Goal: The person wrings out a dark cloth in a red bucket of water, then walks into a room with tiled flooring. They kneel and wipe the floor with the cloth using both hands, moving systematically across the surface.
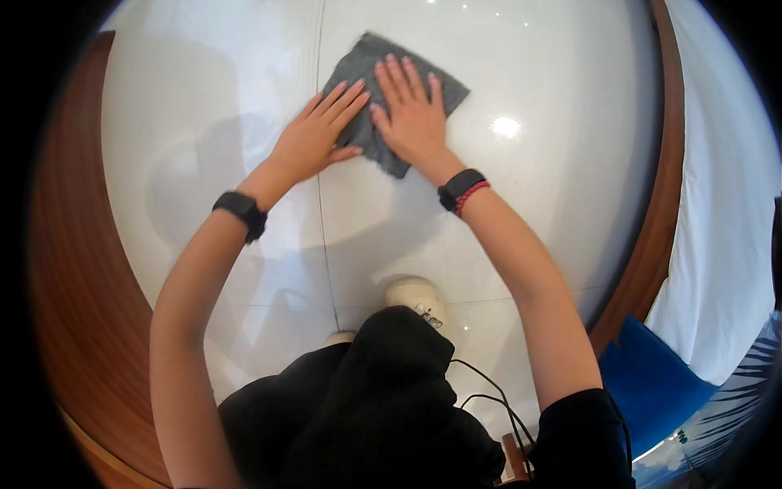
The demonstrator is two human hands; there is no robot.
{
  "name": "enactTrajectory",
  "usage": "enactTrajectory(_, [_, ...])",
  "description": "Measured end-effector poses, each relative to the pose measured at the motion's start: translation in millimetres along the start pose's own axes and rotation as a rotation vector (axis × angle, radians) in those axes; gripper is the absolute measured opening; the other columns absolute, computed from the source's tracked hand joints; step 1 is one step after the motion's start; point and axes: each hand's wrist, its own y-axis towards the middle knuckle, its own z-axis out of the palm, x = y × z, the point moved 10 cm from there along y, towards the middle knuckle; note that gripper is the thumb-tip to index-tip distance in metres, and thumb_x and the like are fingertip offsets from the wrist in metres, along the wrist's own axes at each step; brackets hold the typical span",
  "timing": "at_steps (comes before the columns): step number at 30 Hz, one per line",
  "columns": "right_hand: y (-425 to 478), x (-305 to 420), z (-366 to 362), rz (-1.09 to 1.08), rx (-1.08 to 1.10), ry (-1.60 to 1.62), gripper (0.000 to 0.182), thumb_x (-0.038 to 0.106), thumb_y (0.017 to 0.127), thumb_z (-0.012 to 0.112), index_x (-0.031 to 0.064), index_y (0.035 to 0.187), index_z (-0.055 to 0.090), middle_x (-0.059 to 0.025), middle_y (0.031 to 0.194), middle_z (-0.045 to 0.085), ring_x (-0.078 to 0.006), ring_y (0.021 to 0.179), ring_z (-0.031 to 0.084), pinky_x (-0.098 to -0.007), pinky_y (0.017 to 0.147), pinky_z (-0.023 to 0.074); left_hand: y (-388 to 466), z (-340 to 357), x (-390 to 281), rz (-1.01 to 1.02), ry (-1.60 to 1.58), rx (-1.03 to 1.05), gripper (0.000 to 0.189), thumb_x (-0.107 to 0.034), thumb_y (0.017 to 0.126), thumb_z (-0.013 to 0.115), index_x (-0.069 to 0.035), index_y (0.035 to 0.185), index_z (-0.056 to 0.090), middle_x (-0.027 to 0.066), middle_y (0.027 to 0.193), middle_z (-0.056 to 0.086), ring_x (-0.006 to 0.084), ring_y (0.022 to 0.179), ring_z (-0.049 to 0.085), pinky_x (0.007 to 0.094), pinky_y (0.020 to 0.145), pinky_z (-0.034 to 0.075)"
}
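Observation:
A grey cloth lies spread on the glossy white tiled floor, its edges a little rumpled. My right hand rests palm down on its middle, the fingers slightly spread. On the cloth's left side lies my left hand, also palm down, with its fingers stretched out and the thumb apart. Both hands press flat without gripping the fabric. What lies under the palms is hidden.
Brown wooden furniture stands along the left. On the right a wooden bed frame carries white bedding and a blue cloth. Black cables hang near my right side. My shoe is on the floor.

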Motion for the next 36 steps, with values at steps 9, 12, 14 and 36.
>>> enactTrajectory(9, [-108.9,119.9,10.3,-0.103,0.343,0.157,0.061,0.027,0.086,0.052,0.0071,0.141,0.034,-0.0079,0.150,0.027,-0.0226,0.138,0.024,-0.0473,0.111,0.0169,-155.7,50.1,-62.2,-0.215,-0.132,0.183,0.096,-0.043,0.072,0.071,-0.006,0.145,0.022,0.0116,0.152,0.019,0.0292,0.140,0.019,0.0427,0.111,0.022])
enactTrajectory(12, [-110.4,137.0,7.8,-0.187,0.396,0.062,0.059,0.023,0.087,0.051,0.0070,0.141,0.033,-0.0079,0.150,0.025,-0.0239,0.138,0.023,-0.0473,0.110,0.0172,-178.9,61.1,-73.5,-0.310,-0.146,0.195,0.101,-0.045,0.068,0.073,-0.004,0.144,0.021,0.0154,0.151,0.018,0.0319,0.140,0.017,0.0438,0.112,0.020])
enactTrajectory(14, [-116.0,134.4,10.6,-0.242,0.393,-0.071,0.059,0.026,0.086,0.051,0.0068,0.140,0.035,-0.0086,0.150,0.026,-0.0258,0.138,0.023,-0.0500,0.110,0.0161,-178.5,85.6,-92.7,-0.399,-0.139,0.138,0.101,-0.046,0.069,0.072,-0.003,0.144,0.020,0.0161,0.151,0.017,0.0329,0.140,0.016,0.0463,0.111,0.018])
enactTrajectory(36, [1.4,-56.7,-29.7,-0.371,-0.018,-0.056,0.060,0.051,0.086,0.046,0.0249,0.140,0.039,0.0016,0.146,0.036,-0.0169,0.134,0.032,-0.0471,0.109,0.0203,31.5,29.6,-47.7,-0.254,-0.064,-0.249,0.066,-0.044,0.093,0.048,-0.017,0.147,0.021,0.0058,0.154,0.016,0.0293,0.141,0.014,0.0519,0.110,0.014])
